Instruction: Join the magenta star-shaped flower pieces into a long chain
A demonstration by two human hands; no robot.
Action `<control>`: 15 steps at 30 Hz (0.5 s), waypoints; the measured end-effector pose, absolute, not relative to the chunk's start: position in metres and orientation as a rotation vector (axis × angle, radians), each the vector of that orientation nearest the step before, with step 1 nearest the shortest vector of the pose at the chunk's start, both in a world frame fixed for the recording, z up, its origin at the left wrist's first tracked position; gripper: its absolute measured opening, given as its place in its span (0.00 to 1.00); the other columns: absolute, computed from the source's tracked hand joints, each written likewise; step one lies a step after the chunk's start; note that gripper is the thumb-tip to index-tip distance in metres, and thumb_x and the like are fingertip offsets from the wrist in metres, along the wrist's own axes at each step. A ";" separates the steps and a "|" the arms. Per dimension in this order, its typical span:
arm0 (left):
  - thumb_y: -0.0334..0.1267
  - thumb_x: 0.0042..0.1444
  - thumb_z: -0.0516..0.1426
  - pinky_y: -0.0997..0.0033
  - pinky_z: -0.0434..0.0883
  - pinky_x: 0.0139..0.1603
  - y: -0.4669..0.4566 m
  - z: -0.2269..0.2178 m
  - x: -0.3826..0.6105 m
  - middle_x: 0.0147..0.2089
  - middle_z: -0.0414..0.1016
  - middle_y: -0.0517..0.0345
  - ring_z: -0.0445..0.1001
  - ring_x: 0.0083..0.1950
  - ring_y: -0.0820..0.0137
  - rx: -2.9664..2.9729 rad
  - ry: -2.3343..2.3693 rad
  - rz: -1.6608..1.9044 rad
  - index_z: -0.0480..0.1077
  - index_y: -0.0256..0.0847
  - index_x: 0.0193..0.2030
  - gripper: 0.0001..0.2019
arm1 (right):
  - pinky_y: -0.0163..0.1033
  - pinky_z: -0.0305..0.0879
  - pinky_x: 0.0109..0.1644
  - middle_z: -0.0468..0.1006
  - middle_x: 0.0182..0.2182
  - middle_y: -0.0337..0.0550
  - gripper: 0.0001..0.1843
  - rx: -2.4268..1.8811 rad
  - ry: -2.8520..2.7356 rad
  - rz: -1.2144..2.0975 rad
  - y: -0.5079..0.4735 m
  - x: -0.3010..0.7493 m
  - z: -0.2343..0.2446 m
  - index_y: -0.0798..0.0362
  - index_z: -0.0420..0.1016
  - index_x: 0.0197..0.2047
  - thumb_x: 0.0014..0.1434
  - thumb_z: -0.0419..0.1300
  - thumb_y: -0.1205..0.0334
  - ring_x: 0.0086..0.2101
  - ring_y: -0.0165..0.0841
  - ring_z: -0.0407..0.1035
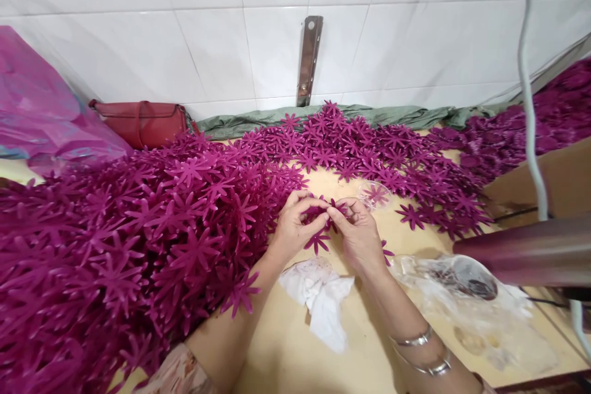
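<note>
My left hand [295, 221] and my right hand [356, 231] meet over the middle of the table, their fingertips pinched together on a magenta flower piece [337, 204] with narrow petals. Most of that piece is hidden behind the fingers. Just below them, a similar magenta flower [317, 242] shows between the hands; whether it is joined to the held one I cannot tell. A crumpled white tissue [318, 295] lies between my forearms. Beyond my right hand sits a small clear round dish [374, 195] with a magenta flower in it.
A large heap of magenta flowers [184, 234] covers the left side, and another pile [351, 141] runs along the back. At right are a clear plastic bag [480, 308], a magenta-and-silver cylinder [521, 252] and a hanging white cable [526, 86]. A red bag [143, 122] stands by the tiled wall.
</note>
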State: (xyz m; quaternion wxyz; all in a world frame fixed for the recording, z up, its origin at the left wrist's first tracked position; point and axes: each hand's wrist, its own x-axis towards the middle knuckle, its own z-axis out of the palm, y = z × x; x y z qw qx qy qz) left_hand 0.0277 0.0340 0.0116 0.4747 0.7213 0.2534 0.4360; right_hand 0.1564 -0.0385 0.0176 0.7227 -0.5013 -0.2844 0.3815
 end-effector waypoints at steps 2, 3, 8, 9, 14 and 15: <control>0.34 0.60 0.64 0.64 0.73 0.60 0.036 0.011 0.028 0.48 0.73 0.51 0.74 0.55 0.65 1.764 0.630 1.048 0.81 0.43 0.43 0.06 | 0.34 0.63 0.34 0.74 0.29 0.33 0.17 -1.156 -0.679 0.790 -0.040 0.156 0.018 0.48 0.74 0.36 0.50 0.77 0.54 0.29 0.28 0.65; 0.34 0.59 0.64 0.65 0.72 0.59 0.036 0.011 0.028 0.46 0.73 0.52 0.75 0.54 0.65 1.749 0.633 1.043 0.81 0.43 0.41 0.05 | 0.34 0.64 0.34 0.74 0.29 0.33 0.17 -1.177 -0.705 0.770 -0.041 0.156 0.018 0.48 0.74 0.36 0.51 0.76 0.54 0.29 0.28 0.66; 0.33 0.57 0.63 0.66 0.70 0.58 0.038 0.009 0.029 0.43 0.73 0.55 0.74 0.49 0.67 1.652 0.682 1.060 0.79 0.41 0.36 0.02 | 0.35 0.64 0.36 0.74 0.29 0.33 0.17 -1.151 -0.742 0.810 -0.040 0.154 0.017 0.47 0.73 0.36 0.52 0.76 0.54 0.30 0.29 0.66; 0.33 0.57 0.63 0.66 0.70 0.58 0.037 0.008 0.029 0.43 0.73 0.55 0.74 0.49 0.68 1.637 0.697 1.066 0.79 0.41 0.36 0.02 | 0.35 0.64 0.35 0.74 0.29 0.33 0.17 -1.140 -0.731 0.832 -0.039 0.153 0.016 0.46 0.73 0.36 0.52 0.76 0.53 0.29 0.29 0.66; 0.34 0.57 0.62 0.68 0.71 0.55 0.037 0.005 0.031 0.44 0.74 0.55 0.74 0.49 0.68 1.575 0.743 1.134 0.77 0.41 0.36 0.02 | 0.35 0.65 0.35 0.74 0.27 0.32 0.19 -1.109 -0.659 0.892 -0.037 0.150 0.017 0.46 0.72 0.36 0.49 0.76 0.52 0.28 0.29 0.67; 0.35 0.58 0.62 0.70 0.71 0.52 0.040 0.004 0.031 0.43 0.74 0.56 0.74 0.46 0.69 1.515 0.764 1.156 0.76 0.41 0.36 0.02 | 0.35 0.65 0.35 0.74 0.27 0.32 0.19 -1.104 -0.647 0.893 -0.037 0.150 0.017 0.47 0.72 0.36 0.49 0.77 0.51 0.28 0.29 0.67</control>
